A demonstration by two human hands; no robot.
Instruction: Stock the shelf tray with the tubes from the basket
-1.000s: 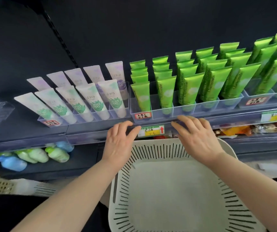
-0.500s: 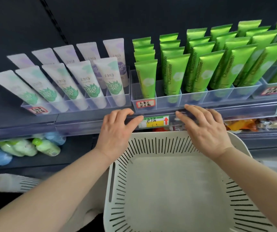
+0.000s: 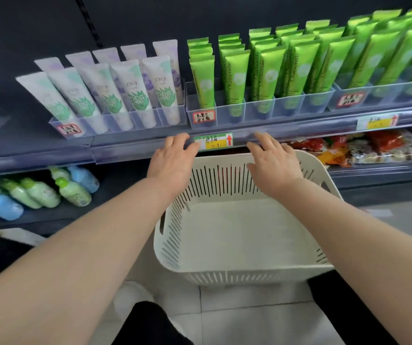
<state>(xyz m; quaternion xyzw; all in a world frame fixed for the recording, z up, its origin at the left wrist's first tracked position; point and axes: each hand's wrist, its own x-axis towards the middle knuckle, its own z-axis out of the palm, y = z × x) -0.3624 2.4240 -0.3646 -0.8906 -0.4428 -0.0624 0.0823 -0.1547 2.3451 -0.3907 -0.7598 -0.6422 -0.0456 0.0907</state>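
Though the view widens, left hand (image 3: 172,160) and right hand (image 3: 272,161) stay put.

The view has drawn back from the shelf: the white basket's (image 3: 224,270) near rim and the tiled floor (image 3: 249,319) have come into sight, while the right hand's (image 3: 272,163) thumb has dropped from the shelf's front rail (image 3: 299,129) toward the basket's far rim.

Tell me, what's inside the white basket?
Nothing shows in the basket but its bare white floor. The right forearm covers part of the right side, so that strip is hidden.
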